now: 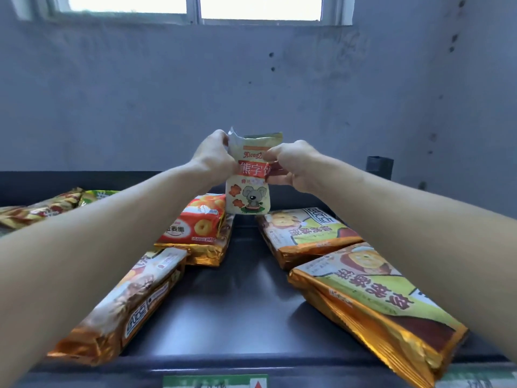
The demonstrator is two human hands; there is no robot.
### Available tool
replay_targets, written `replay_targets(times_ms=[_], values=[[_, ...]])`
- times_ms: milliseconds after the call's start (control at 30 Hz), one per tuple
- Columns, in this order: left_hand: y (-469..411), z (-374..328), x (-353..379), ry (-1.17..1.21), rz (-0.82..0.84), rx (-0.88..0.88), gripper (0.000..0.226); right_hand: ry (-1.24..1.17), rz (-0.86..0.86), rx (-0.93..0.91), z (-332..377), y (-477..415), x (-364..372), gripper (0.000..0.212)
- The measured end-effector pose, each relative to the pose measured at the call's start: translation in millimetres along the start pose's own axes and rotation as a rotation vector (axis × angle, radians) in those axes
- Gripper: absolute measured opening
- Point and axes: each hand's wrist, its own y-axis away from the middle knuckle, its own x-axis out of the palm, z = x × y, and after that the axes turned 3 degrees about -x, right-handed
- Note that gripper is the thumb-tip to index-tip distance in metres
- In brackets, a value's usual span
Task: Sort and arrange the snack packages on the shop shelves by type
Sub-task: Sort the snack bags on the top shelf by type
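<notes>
Head view, cream snack packet (251,198), red band, cartoon mouse, fingers (222,140) of left hand (214,157) and right hand (294,167) pinching it

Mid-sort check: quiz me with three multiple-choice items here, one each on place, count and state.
1. The red ring-biscuit packet lies where, relative to the cream mouse-print snack bag? A) lower left B) directly right C) on top
2. Green-and-gold foil packets on the dark shelf's right side: A) one B) two C) four
3. The cream bag is: A) flat on the shelf B) hanging from a hook C) held upright
Answers: 1A, it lies below-left; 2B, one near, one farther; 3C, left hand and right hand both hold it.
</notes>
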Motion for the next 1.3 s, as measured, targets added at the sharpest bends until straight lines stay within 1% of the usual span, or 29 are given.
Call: replay_targets(times_ms=[167,300,367,467,533,567,600,633,667,700,733,767,800,867,1000,1067,1200,1267,1300], values=[[-9,7,-3,-0.047,-0.008,-0.028,0.038,-0.003,0.014,0.015,-6,-8,8,0.003],[-16,7,-2,-0.061,0.000,-0.036,0.038,-0.071,0.025,0.038,-13,-11,7,0.014],[-18,7,0,-0.047,0.045,-0.063,0.043,-0.082,0.034,0.058,-17,-13,4,0.017],[-19,7,1,0.032,0.157,-0.154,0.054,-0.063,0.056,0.073,-21,-15,-3,0.017],[-20,8,0,0.044,0.168,-0.178,0.053,-0.074,0.084,0.079,-22,-18,-9,0.013],[-22,9,-1,0.051,0.149,-0.177,0.051,-0.037,0.102,0.095,-23,-18,-11,0.012],[-23,10,-3,0.063,0.122,-0.175,0.050,0.083,0.124,0.111,-25,-17,-13,0.010],[-24,11,-4,0.078,0.092,-0.175,0.050,0.312,0.158,0.111,-28,-15,-13,0.009],[-25,11,-6,0.092,0.068,-0.175,0.050,0.587,0.221,0.089,-32,-13,-11,0.015],[-26,10,-8,0.103,0.056,-0.177,0.050,0.823,0.311,0.053,-38,-11,-6,0.027],[-26,10,-9,0.106,0.060,-0.178,0.051,0.998,0.394,0.025,-44,-9,-1,0.039],[-25,11,-9,0.097,0.073,-0.176,0.052,1.117,0.447,0.008,-49,-7,4,0.046],[-25,12,-9,0.083,0.088,-0.174,0.053,1.192,0.471,-0.010,-53,-6,8,0.048],[-24,12,-8,0.065,0.110,-0.172,0.054,1.252,0.468,-0.004,-54,-8,10,0.045],[-25,13,-6,0.043,0.135,-0.197,0.052,1.237,0.455,0.044,-51,-10,6,0.043],[-24,15,-4,0.035,0.149,-0.225,0.051,1.075,0.440,0.078,-46,-13,3,0.038],[-25,19,0,0.066,0.163,-0.240,0.049,0.640,0.389,0.193,-28,-22,-3,0.027],[-27,16,0,0.099,0.173,-0.229,0.048,0.515,0.356,0.195,-21,-24,-3,0.025],[-27,15,1,0.116,0.181,-0.229,0.048,0.514,0.335,0.182,-20,-24,-2,0.026]])
